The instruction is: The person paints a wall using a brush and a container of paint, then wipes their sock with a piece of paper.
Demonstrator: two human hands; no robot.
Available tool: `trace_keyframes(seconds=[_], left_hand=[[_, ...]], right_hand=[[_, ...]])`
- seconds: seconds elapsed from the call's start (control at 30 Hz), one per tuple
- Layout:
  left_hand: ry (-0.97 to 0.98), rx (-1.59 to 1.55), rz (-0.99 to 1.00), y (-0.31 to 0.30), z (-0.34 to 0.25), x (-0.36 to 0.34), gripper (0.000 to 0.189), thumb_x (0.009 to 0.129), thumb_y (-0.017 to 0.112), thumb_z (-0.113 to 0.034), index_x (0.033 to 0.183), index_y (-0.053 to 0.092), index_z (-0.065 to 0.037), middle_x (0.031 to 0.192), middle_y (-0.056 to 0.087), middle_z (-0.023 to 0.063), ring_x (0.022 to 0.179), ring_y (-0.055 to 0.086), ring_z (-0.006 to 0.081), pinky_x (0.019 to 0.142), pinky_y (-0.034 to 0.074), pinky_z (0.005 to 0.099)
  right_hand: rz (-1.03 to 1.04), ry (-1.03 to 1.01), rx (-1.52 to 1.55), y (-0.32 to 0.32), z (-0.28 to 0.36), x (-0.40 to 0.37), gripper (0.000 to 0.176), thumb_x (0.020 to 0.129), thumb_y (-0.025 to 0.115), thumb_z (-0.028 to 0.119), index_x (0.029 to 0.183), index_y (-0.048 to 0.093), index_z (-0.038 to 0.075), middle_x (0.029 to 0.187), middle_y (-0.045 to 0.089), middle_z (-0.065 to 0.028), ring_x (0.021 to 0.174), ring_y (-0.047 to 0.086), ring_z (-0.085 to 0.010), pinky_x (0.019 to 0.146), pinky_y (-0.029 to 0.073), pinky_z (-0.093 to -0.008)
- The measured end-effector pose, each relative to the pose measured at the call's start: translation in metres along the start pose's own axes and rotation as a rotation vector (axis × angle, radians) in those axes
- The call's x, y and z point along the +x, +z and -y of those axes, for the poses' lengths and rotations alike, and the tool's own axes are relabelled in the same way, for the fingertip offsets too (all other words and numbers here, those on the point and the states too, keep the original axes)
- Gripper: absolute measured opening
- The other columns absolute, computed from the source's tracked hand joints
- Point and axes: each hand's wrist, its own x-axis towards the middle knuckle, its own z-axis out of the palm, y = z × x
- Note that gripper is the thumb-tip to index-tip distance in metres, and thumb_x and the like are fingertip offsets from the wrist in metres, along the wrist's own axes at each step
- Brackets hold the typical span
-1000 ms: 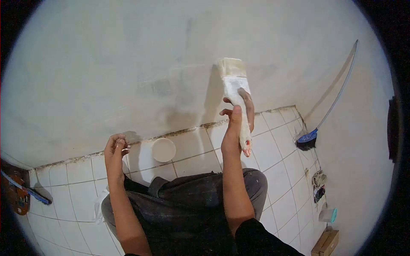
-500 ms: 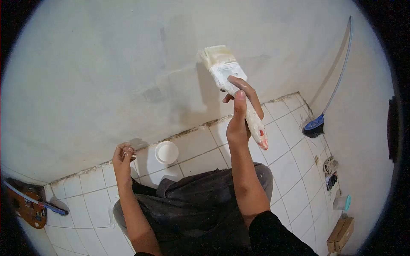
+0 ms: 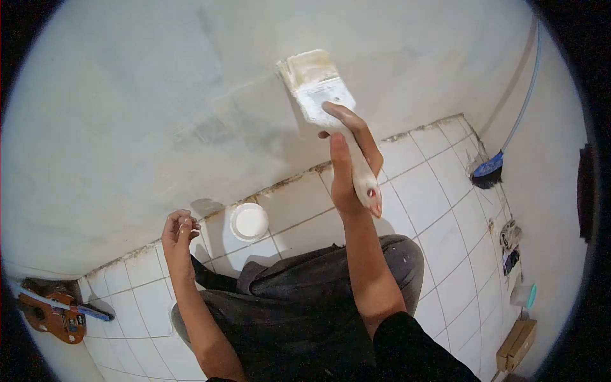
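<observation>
While the right hand [image 3: 347,172] grips the brush [image 3: 321,89] by its handle, its bristles lie against the wall [image 3: 159,95]. The left hand [image 3: 178,235], loosely curled, holds nothing; a tub [image 3: 249,221] sits just beside it.

Dim, cool indoor light; soft shadows on wall [image 3: 159,95]; strong fisheye bending, black vignette at edges; slight softness.

Paintbrush handle [image 3: 368,186] partly hidden by right hand [image 3: 347,167]; floor clutter [image 3: 509,245] indistinct.
</observation>
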Motion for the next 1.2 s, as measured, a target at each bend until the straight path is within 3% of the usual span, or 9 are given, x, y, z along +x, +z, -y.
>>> trace_keyframes(seconds=[0.03, 0.13, 0.37, 0.47, 0.57, 0.77, 0.93, 1.07, 1.2], left_hand=[[-0.001, 0.001, -0.009, 0.001, -0.001, -0.001, 0.025, 0.093, 0.064, -0.03, 0.107, 0.062, -0.009, 0.092, 0.06, 0.0012, 0.086, 0.059, 0.013, 0.075, 0.046, 0.0278], [0.006, -0.006, -0.016, 0.0, 0.0, -0.001, 0.024, 0.093, 0.064, -0.029, 0.107, 0.062, -0.01, 0.092, 0.06, 0.001, 0.086, 0.059, 0.0129, 0.075, 0.046, 0.0272], [-0.005, -0.032, -0.042, 0.0, 0.0, -0.005, 0.017, 0.095, 0.062, -0.021, 0.106, 0.062, -0.008, 0.089, 0.062, 0.0006, 0.085, 0.059, 0.0115, 0.074, 0.046, 0.0257], [-0.001, -0.046, -0.036, 0.001, -0.002, -0.006, 0.017, 0.095, 0.062, -0.021, 0.106, 0.062, -0.008, 0.089, 0.062, 0.0008, 0.085, 0.059, 0.0116, 0.074, 0.046, 0.0256], [0.007, -0.051, -0.029, 0.001, -0.001, -0.007, 0.017, 0.095, 0.062, -0.021, 0.106, 0.062, -0.008, 0.089, 0.061, 0.0009, 0.084, 0.059, 0.0116, 0.074, 0.045, 0.0257], [0.016, -0.043, -0.018, -0.001, 0.001, -0.006, 0.017, 0.095, 0.062, -0.022, 0.106, 0.062, -0.009, 0.09, 0.06, 0.0009, 0.085, 0.059, 0.0119, 0.075, 0.046, 0.0261], [0.006, -0.007, -0.01, 0.003, -0.001, -0.008, 0.018, 0.095, 0.061, -0.023, 0.107, 0.062, -0.009, 0.092, 0.059, 0.0012, 0.087, 0.058, 0.0126, 0.076, 0.046, 0.027], [0.017, -0.008, 0.006, 0.001, 0.0, -0.008, 0.02, 0.095, 0.062, -0.024, 0.107, 0.061, -0.009, 0.092, 0.059, 0.0012, 0.087, 0.058, 0.0128, 0.076, 0.046, 0.0273], [0.021, 0.002, 0.009, 0.002, 0.002, -0.007, 0.022, 0.094, 0.063, -0.026, 0.107, 0.061, -0.009, 0.091, 0.059, 0.0013, 0.086, 0.058, 0.0129, 0.076, 0.046, 0.0274]], right_hand=[[-0.008, 0.045, -0.019, -0.001, -0.004, -0.001, 0.026, 0.094, 0.054, 0.01, 0.117, 0.064, 0.002, 0.102, 0.068, -0.0105, 0.075, 0.055, -0.0083, 0.07, 0.047, -0.0245], [-0.009, 0.047, -0.027, -0.005, -0.012, -0.005, 0.025, 0.094, 0.054, 0.008, 0.116, 0.064, 0.002, 0.096, 0.069, -0.0088, 0.069, 0.052, -0.0066, 0.065, 0.046, -0.0234], [-0.049, -0.021, -0.048, 0.001, 0.001, -0.002, 0.025, 0.095, 0.055, 0.011, 0.116, 0.064, 0.002, 0.085, 0.066, -0.0058, 0.065, 0.051, -0.0066, 0.062, 0.044, -0.023], [-0.131, -0.152, -0.017, 0.007, 0.003, 0.005, 0.025, 0.095, 0.055, 0.011, 0.116, 0.064, 0.003, 0.077, 0.062, -0.0034, 0.064, 0.049, -0.0062, 0.061, 0.043, -0.023], [0.001, 0.088, -0.04, 0.001, 0.008, 0.004, 0.025, 0.095, 0.055, 0.012, 0.117, 0.064, 0.004, 0.075, 0.06, -0.002, 0.064, 0.049, -0.0062, 0.061, 0.043, -0.023], [-0.017, 0.084, -0.02, -0.001, 0.007, 0.001, 0.026, 0.096, 0.055, 0.015, 0.119, 0.063, 0.004, 0.085, 0.064, -0.004, 0.068, 0.052, -0.0074, 0.065, 0.044, -0.0233], [-0.006, -0.012, -0.037, 0.009, 0.02, 0.02, 0.028, 0.096, 0.055, 0.017, 0.12, 0.063, 0.003, 0.109, 0.067, -0.0104, 0.081, 0.057, -0.0103, 0.076, 0.047, -0.0246], [0.056, 0.181, -0.044, 0.002, 0.013, 0.018, 0.028, 0.096, 0.056, 0.019, 0.117, 0.064, 0.001, 0.099, 0.068, -0.0103, 0.08, 0.058, -0.0103, 0.074, 0.048, -0.0254], [0.05, 0.229, -0.062, -0.005, 0.013, 0.017, 0.028, 0.096, 0.057, 0.019, 0.115, 0.065, 0.001, 0.094, 0.068, -0.0083, 0.077, 0.058, -0.0097, 0.071, 0.048, -0.0249]])
